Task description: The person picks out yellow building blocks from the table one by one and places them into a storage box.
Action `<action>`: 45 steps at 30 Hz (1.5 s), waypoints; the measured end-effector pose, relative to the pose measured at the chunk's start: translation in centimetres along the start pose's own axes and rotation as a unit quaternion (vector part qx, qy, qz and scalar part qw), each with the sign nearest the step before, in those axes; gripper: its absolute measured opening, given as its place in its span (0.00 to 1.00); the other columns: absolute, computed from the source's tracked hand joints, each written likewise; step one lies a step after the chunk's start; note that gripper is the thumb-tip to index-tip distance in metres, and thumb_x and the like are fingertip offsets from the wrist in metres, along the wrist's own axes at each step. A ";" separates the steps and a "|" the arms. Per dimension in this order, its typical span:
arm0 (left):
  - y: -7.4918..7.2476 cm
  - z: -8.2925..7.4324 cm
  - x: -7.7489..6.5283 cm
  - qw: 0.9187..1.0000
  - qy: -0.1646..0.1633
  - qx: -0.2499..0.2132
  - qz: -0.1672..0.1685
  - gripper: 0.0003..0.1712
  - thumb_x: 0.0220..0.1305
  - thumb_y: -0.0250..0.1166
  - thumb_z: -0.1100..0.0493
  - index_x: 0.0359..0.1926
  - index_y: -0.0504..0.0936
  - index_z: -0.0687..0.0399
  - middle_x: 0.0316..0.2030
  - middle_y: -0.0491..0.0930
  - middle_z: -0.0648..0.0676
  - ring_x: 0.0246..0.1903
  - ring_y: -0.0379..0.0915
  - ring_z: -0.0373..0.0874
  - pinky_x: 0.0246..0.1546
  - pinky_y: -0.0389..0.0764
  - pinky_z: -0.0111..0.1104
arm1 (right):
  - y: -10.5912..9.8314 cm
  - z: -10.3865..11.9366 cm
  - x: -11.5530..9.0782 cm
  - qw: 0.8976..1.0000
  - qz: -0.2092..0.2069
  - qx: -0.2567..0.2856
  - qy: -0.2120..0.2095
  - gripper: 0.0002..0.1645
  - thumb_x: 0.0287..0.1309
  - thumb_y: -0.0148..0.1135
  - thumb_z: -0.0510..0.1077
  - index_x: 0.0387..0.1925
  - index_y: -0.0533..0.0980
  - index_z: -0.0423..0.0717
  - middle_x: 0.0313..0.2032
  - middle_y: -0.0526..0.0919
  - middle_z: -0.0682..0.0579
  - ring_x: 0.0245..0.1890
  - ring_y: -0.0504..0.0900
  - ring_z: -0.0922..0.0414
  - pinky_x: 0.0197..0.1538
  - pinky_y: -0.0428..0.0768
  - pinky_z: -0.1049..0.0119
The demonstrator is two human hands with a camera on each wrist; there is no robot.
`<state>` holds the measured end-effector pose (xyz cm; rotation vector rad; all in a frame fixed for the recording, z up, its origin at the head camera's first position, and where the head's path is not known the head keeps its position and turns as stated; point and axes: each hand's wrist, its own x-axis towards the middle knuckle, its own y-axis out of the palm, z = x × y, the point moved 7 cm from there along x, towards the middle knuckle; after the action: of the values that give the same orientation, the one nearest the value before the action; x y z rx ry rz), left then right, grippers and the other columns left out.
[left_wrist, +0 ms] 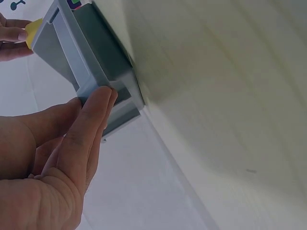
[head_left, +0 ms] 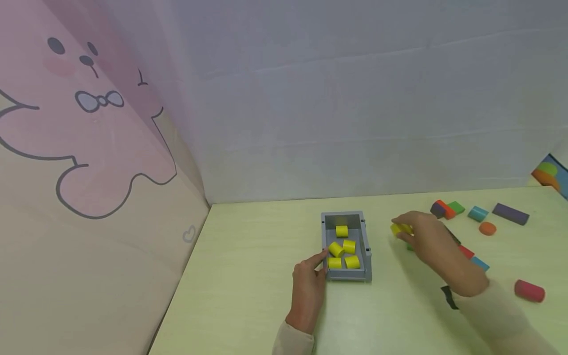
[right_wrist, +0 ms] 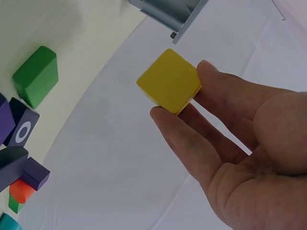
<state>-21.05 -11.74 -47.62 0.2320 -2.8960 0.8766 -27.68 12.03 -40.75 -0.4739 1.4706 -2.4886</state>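
Observation:
A small grey box (head_left: 345, 274) stands on the table, its top uncovered, with several yellow cylinders (head_left: 336, 249) lying inside. At its left wall, my left hand (head_left: 307, 291) touches the side with finger and thumb; the left wrist view shows straight fingers (left_wrist: 88, 122) against the outside of the box. Right of the box, my right hand (head_left: 428, 241) holds a yellow block (right_wrist: 169, 81) in the air between thumb and fingertips. Below that hand, a green block (right_wrist: 36, 76) rests on the table.
Coloured blocks lie scattered at the right: a purple bar (head_left: 511, 214), a teal cylinder (head_left: 478, 213), an orange piece (head_left: 487, 228) and a dark pink cylinder (head_left: 530, 291). My right forearm partly covers others. A cloth wall (head_left: 355, 123) borders the table's far edge.

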 end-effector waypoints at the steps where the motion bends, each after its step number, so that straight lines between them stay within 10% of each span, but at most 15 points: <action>1: 0.0 0.0 0.0 1.000 0.001 0.000 -0.001 0.27 0.49 0.65 0.74 0.50 0.78 0.49 0.48 0.77 0.52 0.12 0.65 0.30 0.12 0.66 0.25 | 0.0 0.1 0.1 1.000 0.001 -0.001 0.000 0.21 0.44 0.68 0.34 0.44 0.76 0.36 0.43 0.79 0.37 0.43 0.75 0.42 0.42 0.76 0.46; 45: 0.0 0.1 0.0 1.000 -0.017 -0.002 0.012 0.28 0.50 0.64 0.74 0.51 0.78 0.47 0.49 0.76 0.49 0.13 0.66 0.32 0.14 0.68 0.26 | 1.9 7.5 2.9 0.993 -0.031 0.054 -0.101 0.18 0.46 0.66 0.33 0.43 0.77 0.39 0.42 0.80 0.44 0.44 0.75 0.46 0.46 0.75 0.48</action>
<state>-21.09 -11.83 -47.72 0.2146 -2.9377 0.8777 -27.50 4.05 -38.54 -0.7385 1.2563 -2.4659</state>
